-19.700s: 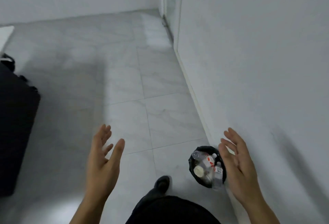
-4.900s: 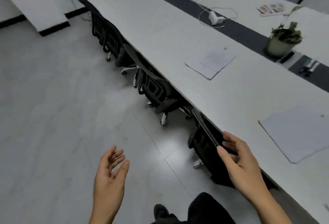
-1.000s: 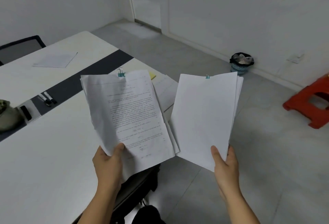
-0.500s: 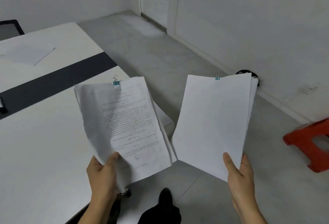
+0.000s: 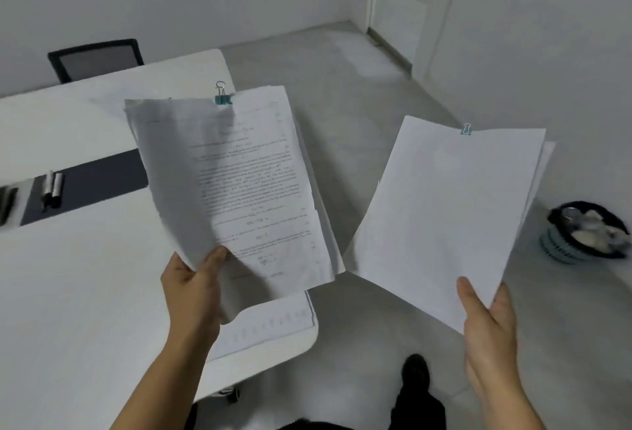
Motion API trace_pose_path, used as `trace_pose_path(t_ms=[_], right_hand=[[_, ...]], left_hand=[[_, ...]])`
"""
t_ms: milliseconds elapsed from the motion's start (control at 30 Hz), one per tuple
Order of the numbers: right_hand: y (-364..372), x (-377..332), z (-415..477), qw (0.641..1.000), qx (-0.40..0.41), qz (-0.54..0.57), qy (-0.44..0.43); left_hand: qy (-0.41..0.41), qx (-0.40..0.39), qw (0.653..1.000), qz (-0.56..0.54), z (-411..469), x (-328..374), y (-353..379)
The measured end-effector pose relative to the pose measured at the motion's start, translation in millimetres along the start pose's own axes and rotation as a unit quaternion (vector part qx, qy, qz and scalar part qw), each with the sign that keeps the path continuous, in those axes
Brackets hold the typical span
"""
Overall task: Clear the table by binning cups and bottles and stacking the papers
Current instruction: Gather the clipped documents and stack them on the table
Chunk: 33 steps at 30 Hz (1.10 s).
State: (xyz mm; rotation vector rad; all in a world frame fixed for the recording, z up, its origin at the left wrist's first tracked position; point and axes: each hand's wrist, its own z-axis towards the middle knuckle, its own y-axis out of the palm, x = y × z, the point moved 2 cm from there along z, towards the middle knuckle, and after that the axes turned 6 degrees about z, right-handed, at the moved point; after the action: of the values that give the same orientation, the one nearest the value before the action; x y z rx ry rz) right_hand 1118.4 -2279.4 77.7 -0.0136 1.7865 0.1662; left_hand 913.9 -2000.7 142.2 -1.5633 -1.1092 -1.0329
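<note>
My left hand [image 5: 193,287] pinches the bottom edge of a printed paper bundle [image 5: 246,183], held by a teal binder clip at its top, above the white table's [image 5: 75,292] near corner. My right hand [image 5: 487,320] grips the lower corner of a blank-faced paper bundle [image 5: 448,217] with a small teal clip, out over the floor. Another sheet [image 5: 270,323] lies flat on the table corner under the left bundle. A bin [image 5: 581,234] with a black liner holding bottles stands on the floor at the right, by the wall.
A dark strip [image 5: 85,183] runs across the table with markers [image 5: 53,188] on it. A black chair [image 5: 95,58] stands at the table's far side. A door [image 5: 400,2] is at the back right. My shoe [image 5: 415,371] is on the grey floor.
The view has swung right and nearer the table corner, bringing the bin into sight at the right. Both hands keep their bundles, which sit slightly further apart.
</note>
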Motion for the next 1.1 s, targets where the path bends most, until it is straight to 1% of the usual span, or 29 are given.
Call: trace_pose_path(t_ms=[133, 233, 333, 400, 467, 567, 633, 767, 867, 900, 1033, 1100], right_hand=[[30.4, 5.2, 87.9, 0.991, -0.12, -0.011, 0.065], [65.5, -8.8, 138.5, 0.974, -0.209, -0.046, 0.073], [103.1, -21.0, 175.8, 0.952, -0.288, -0.08, 0.067], [124.7, -20.2, 192.7, 0.934, -0.333, -0.109, 0.064], [146.0, -14.5, 205.3, 0.919, -0.362, -0.138, 0.067], [176.6, -5.7, 214.1, 0.896, -0.4, -0.18, 0.07], [193.3, -1.5, 216.1, 0.882, -0.421, -0.2, 0.067], [219.4, 6.0, 223.6, 0.862, -0.439, -0.241, 0.077], [246.9, 9.5, 225.1, 0.846, -0.458, -0.259, 0.083], [254.3, 12.3, 224.4, 0.838, -0.467, -0.27, 0.084], [278.4, 24.8, 215.4, 0.798, -0.511, -0.301, 0.1], [291.5, 31.5, 208.4, 0.774, -0.541, -0.311, 0.107]], left_hand=[[-0.084, 0.137, 0.986, -0.042, -23.8, -4.8, 18.1], [-0.12, 0.223, 0.964, -0.083, -44.6, -9.3, 29.5], [-0.167, 0.318, 0.925, -0.123, -66.5, -32.4, 38.1], [-0.186, 0.368, 0.897, -0.156, -80.6, -49.7, 43.8], [-0.203, 0.407, 0.87, -0.19, -87.9, -67.3, 52.2], [-0.23, 0.437, 0.835, -0.241, -81.6, -96.8, 71.9], [-0.25, 0.437, 0.82, -0.273, -68.7, -116.2, 83.8], [-0.279, 0.434, 0.806, -0.289, -37.3, -150.6, 101.5], [-0.283, 0.425, 0.815, -0.274, -7.1, -173.1, 107.3], [-0.297, 0.423, 0.812, -0.272, -1.2, -179.1, 108.2], [-0.339, 0.448, 0.778, -0.283, 0.9, -196.4, 112.7], [-0.362, 0.455, 0.772, -0.256, 0.4, -199.8, 114.7]])
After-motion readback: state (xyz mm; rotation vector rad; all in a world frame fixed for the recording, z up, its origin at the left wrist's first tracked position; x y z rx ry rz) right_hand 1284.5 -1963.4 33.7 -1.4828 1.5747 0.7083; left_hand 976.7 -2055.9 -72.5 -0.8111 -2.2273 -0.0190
